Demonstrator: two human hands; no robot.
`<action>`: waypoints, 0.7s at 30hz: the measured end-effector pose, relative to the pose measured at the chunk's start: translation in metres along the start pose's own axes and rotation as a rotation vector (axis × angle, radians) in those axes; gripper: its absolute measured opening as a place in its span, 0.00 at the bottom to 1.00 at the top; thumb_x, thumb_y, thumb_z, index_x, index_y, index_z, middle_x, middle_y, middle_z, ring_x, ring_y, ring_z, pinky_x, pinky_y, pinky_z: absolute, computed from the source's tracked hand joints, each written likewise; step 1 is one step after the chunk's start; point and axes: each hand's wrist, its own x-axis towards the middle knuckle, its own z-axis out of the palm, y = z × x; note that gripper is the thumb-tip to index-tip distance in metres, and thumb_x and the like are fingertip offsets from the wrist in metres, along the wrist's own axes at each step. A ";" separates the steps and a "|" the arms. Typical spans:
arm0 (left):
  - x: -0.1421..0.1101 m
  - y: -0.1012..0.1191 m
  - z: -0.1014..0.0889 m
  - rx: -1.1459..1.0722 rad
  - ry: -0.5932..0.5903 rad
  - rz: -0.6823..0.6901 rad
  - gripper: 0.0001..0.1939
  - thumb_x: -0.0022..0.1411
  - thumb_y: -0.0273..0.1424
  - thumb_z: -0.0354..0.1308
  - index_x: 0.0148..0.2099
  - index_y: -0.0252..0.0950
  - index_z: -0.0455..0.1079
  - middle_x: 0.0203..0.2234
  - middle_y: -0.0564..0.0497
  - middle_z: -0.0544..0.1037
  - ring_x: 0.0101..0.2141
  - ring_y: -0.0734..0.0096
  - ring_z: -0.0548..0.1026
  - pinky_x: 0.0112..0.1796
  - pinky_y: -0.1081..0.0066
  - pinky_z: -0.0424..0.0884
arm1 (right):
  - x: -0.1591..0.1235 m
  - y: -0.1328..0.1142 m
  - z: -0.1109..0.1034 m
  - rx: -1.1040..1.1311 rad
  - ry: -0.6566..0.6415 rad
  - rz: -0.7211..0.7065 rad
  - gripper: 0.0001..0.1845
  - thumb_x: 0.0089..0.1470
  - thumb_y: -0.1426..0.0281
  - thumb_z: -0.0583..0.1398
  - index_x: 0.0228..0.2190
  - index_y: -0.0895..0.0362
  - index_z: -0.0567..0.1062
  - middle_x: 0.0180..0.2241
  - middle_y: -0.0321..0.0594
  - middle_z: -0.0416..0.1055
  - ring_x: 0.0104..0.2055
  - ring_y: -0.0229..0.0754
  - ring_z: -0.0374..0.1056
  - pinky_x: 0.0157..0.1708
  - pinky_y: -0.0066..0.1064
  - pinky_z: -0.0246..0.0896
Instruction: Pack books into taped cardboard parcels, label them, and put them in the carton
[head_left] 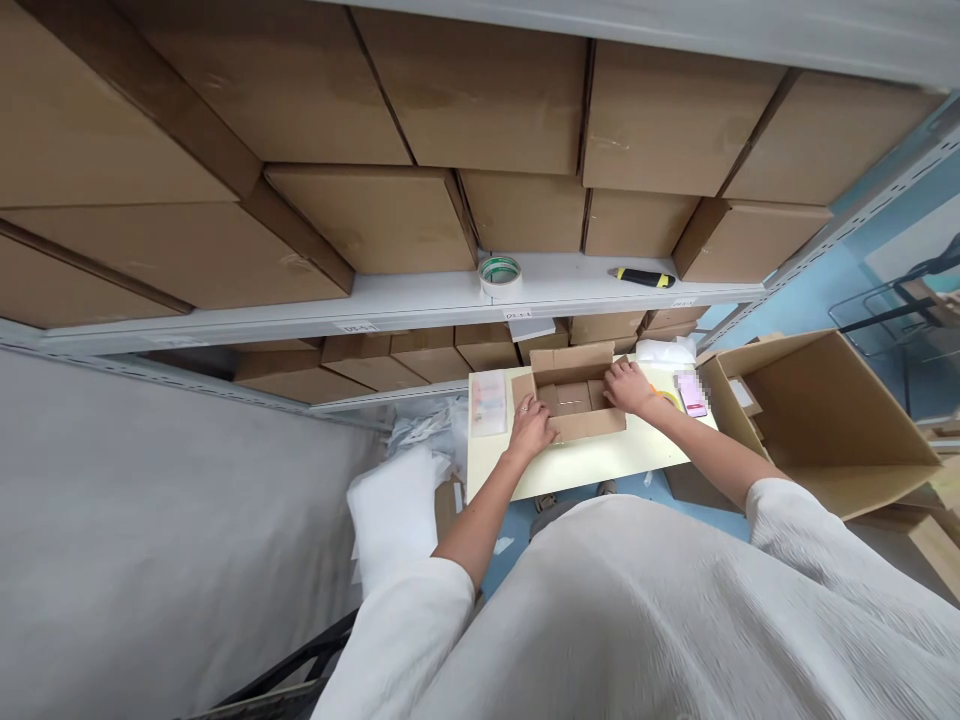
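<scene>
An open cardboard box [589,427] rests on a pale yellow tabletop [585,465], its upper flaps standing apart. Inside it lie brown cardboard pieces [574,397], possibly inner flaps or small boxes. My left hand [532,428], with a ring on one finger, grips the box's near left corner. At the opposite end my right hand [628,388] bends its fingers over the right side of the box. A bright orange band circles the right wrist. Left of the box, a clear plastic packet [490,403] lies flat. Behind my right wrist are a yellow ring [670,398] and a phone [691,394].
Shelves packed with cartons [525,120] rise in front. On the shelf edge sit a tape roll [500,276] and a black-and-yellow utility knife [642,277]. A large open carton [847,420] stands at right. White foam sheets [397,510] hang at the table's left.
</scene>
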 end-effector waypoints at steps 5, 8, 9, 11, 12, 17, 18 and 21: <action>-0.001 0.000 0.002 0.016 0.007 0.010 0.13 0.58 0.34 0.71 0.47 0.38 0.82 0.56 0.37 0.78 0.73 0.31 0.57 0.70 0.38 0.63 | 0.013 0.016 0.007 0.041 -0.231 0.089 0.76 0.44 0.41 0.75 0.80 0.43 0.41 0.82 0.50 0.25 0.80 0.77 0.36 0.72 0.72 0.47; -0.002 0.000 0.003 0.003 0.018 0.020 0.11 0.60 0.32 0.70 0.46 0.38 0.83 0.56 0.38 0.78 0.73 0.32 0.57 0.70 0.39 0.64 | 0.025 0.018 0.015 0.076 -0.297 0.109 0.86 0.37 0.42 0.78 0.80 0.41 0.34 0.81 0.49 0.17 0.81 0.77 0.28 0.71 0.74 0.48; -0.003 0.000 0.003 -0.005 0.021 0.023 0.11 0.60 0.32 0.70 0.46 0.38 0.83 0.56 0.38 0.78 0.73 0.33 0.57 0.70 0.39 0.64 | 0.029 0.020 0.018 0.092 -0.308 0.114 0.87 0.35 0.42 0.79 0.80 0.41 0.34 0.81 0.49 0.17 0.81 0.77 0.26 0.71 0.73 0.48; -0.005 0.000 0.004 -0.022 0.030 0.022 0.11 0.61 0.31 0.69 0.46 0.39 0.83 0.58 0.38 0.77 0.73 0.35 0.57 0.71 0.39 0.63 | 0.036 0.023 0.022 0.126 -0.333 0.124 0.89 0.32 0.41 0.80 0.80 0.41 0.35 0.82 0.49 0.18 0.81 0.77 0.24 0.72 0.72 0.48; -0.006 0.000 0.004 -0.032 0.039 0.019 0.11 0.61 0.30 0.68 0.47 0.39 0.82 0.59 0.39 0.76 0.74 0.36 0.58 0.72 0.40 0.62 | 0.038 0.025 0.023 0.138 -0.345 0.128 0.89 0.31 0.41 0.80 0.80 0.42 0.36 0.82 0.50 0.19 0.81 0.78 0.23 0.73 0.72 0.48; -0.015 -0.002 0.000 -0.154 0.145 -0.015 0.20 0.68 0.30 0.60 0.61 0.39 0.76 0.72 0.40 0.65 0.73 0.46 0.61 0.72 0.45 0.63 | 0.046 0.028 0.024 0.145 -0.374 0.141 0.92 0.27 0.42 0.81 0.80 0.45 0.37 0.82 0.52 0.22 0.81 0.79 0.22 0.74 0.69 0.48; -0.017 -0.004 -0.003 -0.192 0.174 -0.033 0.21 0.70 0.30 0.58 0.63 0.40 0.74 0.73 0.40 0.64 0.73 0.48 0.62 0.71 0.47 0.64 | 0.046 0.028 0.023 0.142 -0.378 0.143 0.93 0.27 0.43 0.81 0.80 0.46 0.37 0.82 0.53 0.23 0.81 0.79 0.23 0.74 0.69 0.47; -0.018 -0.015 -0.015 -0.300 0.286 -0.111 0.22 0.72 0.31 0.54 0.65 0.42 0.72 0.70 0.40 0.67 0.72 0.53 0.65 0.71 0.50 0.65 | 0.044 0.026 0.020 0.113 -0.390 0.141 0.93 0.28 0.45 0.82 0.80 0.47 0.35 0.82 0.53 0.22 0.81 0.78 0.23 0.75 0.69 0.46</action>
